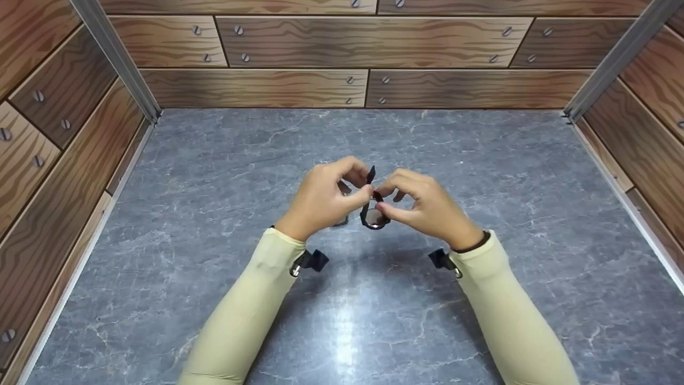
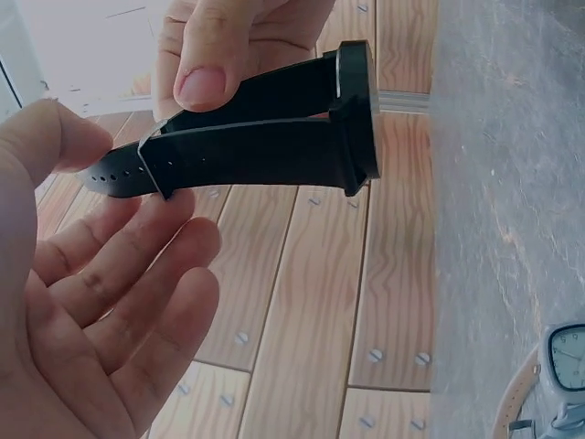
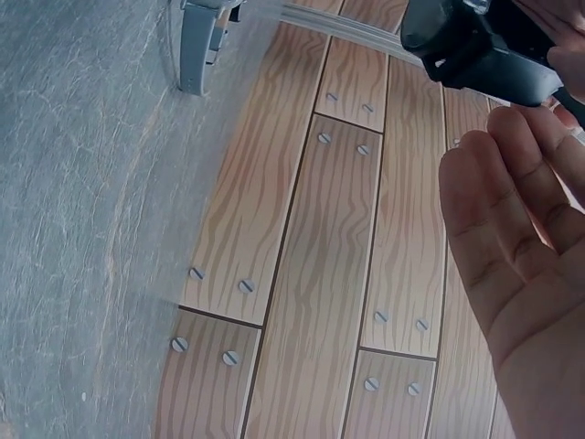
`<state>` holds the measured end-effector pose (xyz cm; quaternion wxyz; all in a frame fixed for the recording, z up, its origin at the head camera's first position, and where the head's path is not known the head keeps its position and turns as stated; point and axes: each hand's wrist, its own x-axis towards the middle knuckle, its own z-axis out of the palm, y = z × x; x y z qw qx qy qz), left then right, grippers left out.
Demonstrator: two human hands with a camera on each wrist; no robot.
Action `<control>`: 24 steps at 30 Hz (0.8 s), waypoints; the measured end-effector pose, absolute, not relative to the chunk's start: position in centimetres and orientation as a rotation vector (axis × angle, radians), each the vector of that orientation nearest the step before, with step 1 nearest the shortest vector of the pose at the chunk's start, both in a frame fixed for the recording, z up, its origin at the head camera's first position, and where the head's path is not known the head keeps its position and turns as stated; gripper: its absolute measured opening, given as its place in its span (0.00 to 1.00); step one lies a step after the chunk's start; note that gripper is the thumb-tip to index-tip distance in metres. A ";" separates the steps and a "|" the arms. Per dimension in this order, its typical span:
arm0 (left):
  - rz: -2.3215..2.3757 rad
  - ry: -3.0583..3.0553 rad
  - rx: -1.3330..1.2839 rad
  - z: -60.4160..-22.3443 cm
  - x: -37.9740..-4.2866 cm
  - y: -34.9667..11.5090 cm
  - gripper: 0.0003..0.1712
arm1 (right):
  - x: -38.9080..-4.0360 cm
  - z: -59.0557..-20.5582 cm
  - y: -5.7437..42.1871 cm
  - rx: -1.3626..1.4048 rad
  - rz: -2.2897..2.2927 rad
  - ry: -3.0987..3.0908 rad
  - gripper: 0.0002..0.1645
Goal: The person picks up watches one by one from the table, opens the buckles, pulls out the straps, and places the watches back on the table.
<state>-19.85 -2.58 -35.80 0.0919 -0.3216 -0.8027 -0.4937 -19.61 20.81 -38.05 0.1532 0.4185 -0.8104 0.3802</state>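
Observation:
Between my two hands is a black wristwatch [image 1: 365, 218], its strap [image 2: 247, 155] looped round so the ends overlap. My left hand [image 1: 323, 200] pinches the tip of the strap, the end with a row of holes, between thumb and forefinger. A thin metal buckle [image 2: 154, 165] crosses the strap beside those holes. With its thumb and forefinger, my right hand [image 1: 430, 208] grips the other strap part close to the buckle. The watch case [image 2: 359, 114] points away from the fingers, above the table. In the right wrist view, the black watch [image 3: 489, 66] partly shows above the fingers.
A second watch [image 2: 569, 357], with a squarish case and a pale strap, lies on the grey marbled table [image 1: 214, 160]. In the head view my left hand mostly covers it. Wood-patterned walls [image 1: 374, 43] enclose the table at the back and sides.

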 end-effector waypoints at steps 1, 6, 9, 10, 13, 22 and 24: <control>-1.485 -2.371 -0.953 -35.8 -19.9 -2.6 0.07 | -19.6 -38.0 20.8 1.198 1.092 -2.325 0.10; -1.566 -2.319 -0.943 -35.6 -19.9 -2.6 0.08 | -19.7 -38.0 20.9 1.188 1.106 -2.327 0.11; -1.588 -2.311 -0.933 -35.6 -19.9 -2.6 0.10 | -19.6 -37.9 20.9 1.180 1.125 -2.336 0.11; -1.593 -2.311 -0.929 -35.5 -19.9 -2.6 0.10 | -19.6 -37.9 20.8 1.175 1.136 -2.340 0.11; -1.606 -2.313 -0.922 -35.5 -19.9 -2.7 0.11 | -19.5 -37.8 20.8 1.161 1.205 -2.340 0.11; -1.514 -2.358 -0.974 -35.3 -19.6 -2.5 0.10 | -19.1 -37.3 20.6 1.080 1.353 -2.259 0.06; -1.487 -2.362 -0.996 -35.3 -19.5 -2.5 0.10 | -19.0 -37.2 20.6 1.078 1.355 -2.265 0.06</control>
